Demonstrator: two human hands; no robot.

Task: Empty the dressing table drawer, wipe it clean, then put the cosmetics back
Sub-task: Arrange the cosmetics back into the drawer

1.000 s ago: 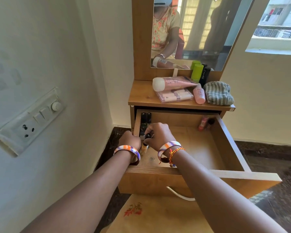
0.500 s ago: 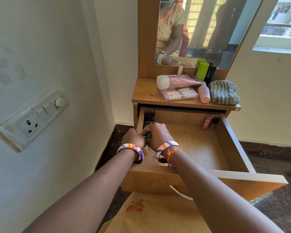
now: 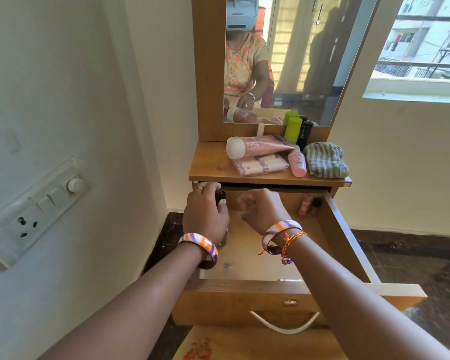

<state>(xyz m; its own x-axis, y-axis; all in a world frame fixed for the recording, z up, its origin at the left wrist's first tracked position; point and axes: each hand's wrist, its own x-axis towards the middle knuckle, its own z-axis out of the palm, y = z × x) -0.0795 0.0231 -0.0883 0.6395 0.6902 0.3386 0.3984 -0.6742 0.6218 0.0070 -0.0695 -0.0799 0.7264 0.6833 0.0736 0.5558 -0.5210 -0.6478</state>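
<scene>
Black small tubes [image 3: 220, 199] gripped by left hand [image 3: 205, 214]; right hand [image 3: 263, 211] blurred, fingers' state unclear.

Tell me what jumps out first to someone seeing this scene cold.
Two bangled arms reach into the open drawer: the left hand holds a small dark tube at its back left corner, while the right hand is blurred beside it. Above, the shelf carries a pink tube, a pink bottle and a striped cloth, under a mirror.

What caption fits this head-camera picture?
Left hand grips a dark cosmetic in the open drawer; right hand blurred.
</scene>
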